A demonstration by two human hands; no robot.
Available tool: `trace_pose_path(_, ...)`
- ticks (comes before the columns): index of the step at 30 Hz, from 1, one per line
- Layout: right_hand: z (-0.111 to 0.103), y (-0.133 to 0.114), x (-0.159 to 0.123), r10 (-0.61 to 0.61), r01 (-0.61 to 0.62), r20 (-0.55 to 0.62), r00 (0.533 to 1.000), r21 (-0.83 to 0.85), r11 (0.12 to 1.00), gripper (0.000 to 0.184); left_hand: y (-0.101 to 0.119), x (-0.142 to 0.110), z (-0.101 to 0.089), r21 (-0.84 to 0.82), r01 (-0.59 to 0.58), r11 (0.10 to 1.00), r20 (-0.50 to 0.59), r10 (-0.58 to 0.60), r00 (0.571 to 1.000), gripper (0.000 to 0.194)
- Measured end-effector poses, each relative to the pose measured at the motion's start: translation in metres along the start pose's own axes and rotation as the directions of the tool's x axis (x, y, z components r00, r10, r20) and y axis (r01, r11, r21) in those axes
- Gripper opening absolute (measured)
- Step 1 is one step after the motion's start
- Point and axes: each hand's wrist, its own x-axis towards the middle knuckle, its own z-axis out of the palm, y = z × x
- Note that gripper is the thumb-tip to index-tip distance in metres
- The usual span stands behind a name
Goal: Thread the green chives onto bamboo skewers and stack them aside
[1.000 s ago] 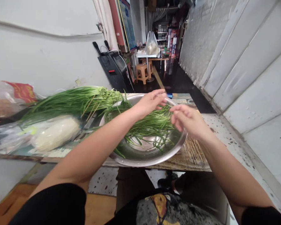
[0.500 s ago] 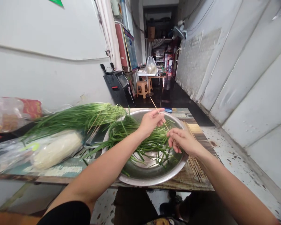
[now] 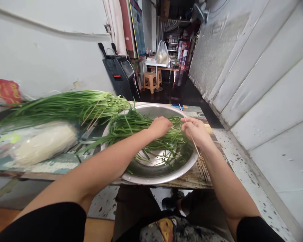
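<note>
Toward the right end of the tabletop's [image 3: 50, 170] near edge lies a loose bundle of thin sticks [image 3: 203, 169]. Just left sits a metal basin [image 3: 164, 179], long green stalks [image 3: 130, 126] heaped inside. The left hand [image 3: 161, 127] is down at the stalks, fingers curled; I can't tell whether they grip any. By the basin's right rim, the right hand's [image 3: 196, 131] fingers pinch a single stick [image 3: 195, 145], tilted. Past the far edge stand orange stools [image 3: 149, 81].

Center of frame: left hand [image 3: 162, 127] at the greens [image 3: 131, 127] in a metal basin [image 3: 161, 180], fingertips hidden. Right of center, right hand [image 3: 195, 131] pinches a thin stick [image 3: 182, 112]. Leafy bundle [image 3: 63, 107] lies mid-left.
</note>
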Motion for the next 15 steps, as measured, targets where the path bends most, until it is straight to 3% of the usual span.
trace_pose_path(3, -0.001, 0.006, 0.003, 0.028, -0.024, -0.056, 0.998, 0.068, 0.997, 0.035, -0.004, 0.014, 0.004, 0.131, 0.01, 0.991, 0.079, -0.02, 0.997, 0.028)
trace_pose_path(6, 0.001, 0.012, 0.006, -0.03, 0.032, -0.034, 0.999, 0.055, 0.998, 0.038, -0.009, 0.028, 0.007, 0.195, 0.038, 0.98, 0.096, -0.057, 0.994, 0.03)
trace_pose_path(12, -0.001, 0.026, 0.013, -0.146, 0.132, -0.045, 0.988, -0.228, 0.965, 0.043, -0.01, 0.034, 0.021, 0.223, -0.019, 0.975, 0.153, -0.016, 0.988, 0.024)
trace_pose_path(15, -0.003, 0.026, 0.015, -0.193, 0.168, -0.019, 0.981, -0.415, 0.894, 0.048, -0.01, 0.033, 0.018, 0.225, -0.04, 0.973, 0.095, 0.019, 0.995, 0.024)
